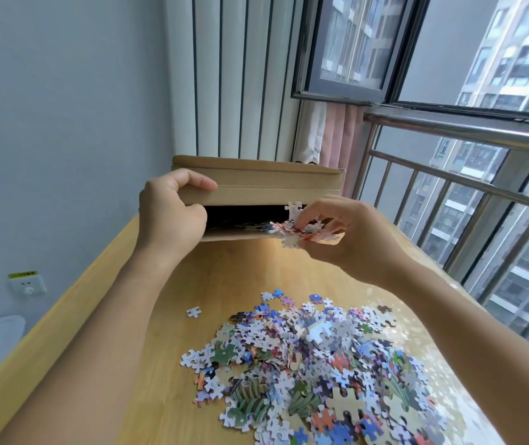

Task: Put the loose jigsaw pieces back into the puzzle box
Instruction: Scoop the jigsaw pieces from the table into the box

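Note:
A brown cardboard puzzle box stands at the far end of the wooden table, its lid lifted so a dark slot shows at the front. My left hand grips the lid's left front edge and holds it up. My right hand is closed on a bunch of jigsaw pieces right at the slot's right end, partly over the box's lower lip. A large heap of loose coloured pieces lies on the near right of the table. One single piece lies apart to the heap's left.
A metal railing and window run along the table's right side. A white radiator and pink curtain stand behind the box. A wall socket sits low on the left wall, past the table's left edge.

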A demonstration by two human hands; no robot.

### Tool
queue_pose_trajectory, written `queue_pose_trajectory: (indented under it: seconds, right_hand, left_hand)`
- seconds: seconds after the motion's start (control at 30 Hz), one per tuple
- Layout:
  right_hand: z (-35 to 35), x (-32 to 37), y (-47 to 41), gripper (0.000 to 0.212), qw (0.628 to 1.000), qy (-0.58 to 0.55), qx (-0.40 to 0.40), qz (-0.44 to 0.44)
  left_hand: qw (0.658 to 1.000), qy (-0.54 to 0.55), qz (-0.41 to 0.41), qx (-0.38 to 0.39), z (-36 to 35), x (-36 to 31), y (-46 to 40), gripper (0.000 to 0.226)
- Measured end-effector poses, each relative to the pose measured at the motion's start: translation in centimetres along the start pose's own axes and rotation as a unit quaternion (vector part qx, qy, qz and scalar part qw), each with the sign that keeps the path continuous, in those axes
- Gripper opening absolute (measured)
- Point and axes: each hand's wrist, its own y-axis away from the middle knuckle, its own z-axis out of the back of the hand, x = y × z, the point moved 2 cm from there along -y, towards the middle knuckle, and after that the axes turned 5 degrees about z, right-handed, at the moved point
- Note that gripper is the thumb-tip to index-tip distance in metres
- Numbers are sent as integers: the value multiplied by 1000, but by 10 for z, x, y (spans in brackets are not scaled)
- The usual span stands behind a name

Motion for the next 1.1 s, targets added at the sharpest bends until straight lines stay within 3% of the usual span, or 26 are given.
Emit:
queue_pose_trajectory:
  seconds: [0.23,0.47,0.63,0.83,1.0,1.1]
  right_hand:
    - [-9,-13,-20,23,967,209,65,131]
    - [-19,-22,-24,27,920,329,94,193]
    - [-30,-31,-28,38,917,352,94,162]
    - [-37,-42,-39,38,926,331,153,98]
    - [-28,-38,-36,37,960,205,190,1]
    - [-20,-35,-33,32,968,202,150,-18]
  left_hand:
    - [1000,0,3,0,0,-1,0,51]
    - [1000,-1,0,-1,2,-4,0,50]
    - [1000,-1,0,3,2,-3,0,50]
    - [1000,6,0,3,3,-3,1,51]
    - [1000,7,6,5,3,-2,1,51]
    - [1000,7,5,6,3,-3,1,51]
